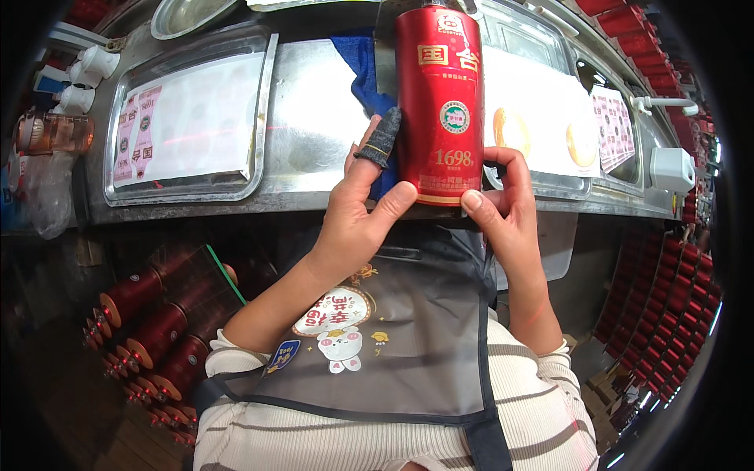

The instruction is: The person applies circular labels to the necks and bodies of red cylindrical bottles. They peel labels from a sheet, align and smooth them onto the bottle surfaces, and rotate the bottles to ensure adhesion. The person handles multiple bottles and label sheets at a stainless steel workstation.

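Both my hands grip a glossy red bottle (436, 102) above the near edge of the metal worktop. It stands nearly upright in the picture, with gold lettering and a round green-and-white emblem facing me. My left hand (361, 192) closes on its lower left side, the thumb at the bottom edge. A dark knitted finger sleeve (379, 137) with a thin yellow band covers one left finger. On the lower right side, my right hand (509, 202) has its thumb on the front and its fingers bent around the edge. Behind the bottle, a blue cloth (360, 67) is partly hidden.
Left on the metal worktop (310, 125), a steel tray (262, 133) holds white sheets with pink and red decals (144, 129). More sheets (534, 118) lie in a tray at right. Red bottles stand on racks at lower left (161, 330) and right (656, 302).
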### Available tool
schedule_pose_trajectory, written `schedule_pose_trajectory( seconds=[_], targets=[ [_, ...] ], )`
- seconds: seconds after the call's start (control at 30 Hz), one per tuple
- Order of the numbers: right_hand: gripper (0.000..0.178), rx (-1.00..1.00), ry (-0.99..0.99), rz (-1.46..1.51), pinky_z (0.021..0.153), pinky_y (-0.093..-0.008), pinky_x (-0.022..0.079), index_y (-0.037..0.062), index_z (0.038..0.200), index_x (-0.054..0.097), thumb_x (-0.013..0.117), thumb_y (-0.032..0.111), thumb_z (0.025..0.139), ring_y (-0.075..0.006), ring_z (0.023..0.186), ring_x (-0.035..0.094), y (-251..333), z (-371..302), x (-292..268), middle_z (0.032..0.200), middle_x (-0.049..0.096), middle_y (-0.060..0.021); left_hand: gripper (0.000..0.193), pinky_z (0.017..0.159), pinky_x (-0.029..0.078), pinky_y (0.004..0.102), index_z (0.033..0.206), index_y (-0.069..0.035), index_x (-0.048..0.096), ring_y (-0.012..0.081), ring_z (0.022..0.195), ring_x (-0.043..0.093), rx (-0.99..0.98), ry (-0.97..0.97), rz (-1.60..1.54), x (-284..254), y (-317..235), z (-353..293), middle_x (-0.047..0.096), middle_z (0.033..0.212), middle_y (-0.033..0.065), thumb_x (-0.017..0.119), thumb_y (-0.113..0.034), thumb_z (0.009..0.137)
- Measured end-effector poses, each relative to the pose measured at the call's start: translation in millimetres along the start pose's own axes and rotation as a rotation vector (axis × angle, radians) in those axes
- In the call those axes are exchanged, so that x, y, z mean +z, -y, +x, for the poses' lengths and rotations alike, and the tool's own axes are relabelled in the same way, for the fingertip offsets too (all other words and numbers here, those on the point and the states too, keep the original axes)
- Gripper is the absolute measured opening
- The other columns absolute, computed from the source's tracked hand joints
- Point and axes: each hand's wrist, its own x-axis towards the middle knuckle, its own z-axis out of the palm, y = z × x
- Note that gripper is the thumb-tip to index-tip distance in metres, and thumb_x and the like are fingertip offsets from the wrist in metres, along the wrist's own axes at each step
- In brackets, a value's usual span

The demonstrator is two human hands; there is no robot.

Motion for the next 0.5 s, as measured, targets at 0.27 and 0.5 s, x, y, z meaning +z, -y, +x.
schedule_pose_trajectory(
  seconds=[0.27, 0.5],
  targets=[
    [0.053, -0.028, -0.004, 0.099, 0.059, -0.0168, 0.04, 0.0025, 0.13, 0.043, 0.074, 0.019, 0.09, -0.001, 0.064, 0.051, -5.6, 0.1, -1.5, 0.089, 0.061, -0.0032, 0.066, 0.121, 0.019, 0.0347, 0.155, 0.003, 0.026, 0.0232, 0.15, 0.023, -0.032, 0.018, -0.285, 4.2, -4.8, -1.6, 0.025, 0.163, 0.0185, 0.059, -0.017, 0.102],
    [0.054, -0.05, -0.028, -0.031, 0.059, -0.0161, 0.04, 0.0012, 0.13, 0.041, 0.074, 0.019, 0.091, -0.001, 0.061, 0.052, -6.6, -0.7, 5.2, 0.078, 0.063, -0.002, 0.064, 0.121, 0.019, 0.0349, 0.155, 0.005, 0.027, 0.0234, 0.15, 0.023, -0.018, 0.004, -0.112, 5.4, 4.4, -5.3, 0.024, 0.163, 0.0184, 0.057, -0.016, 0.102]
  ],
)
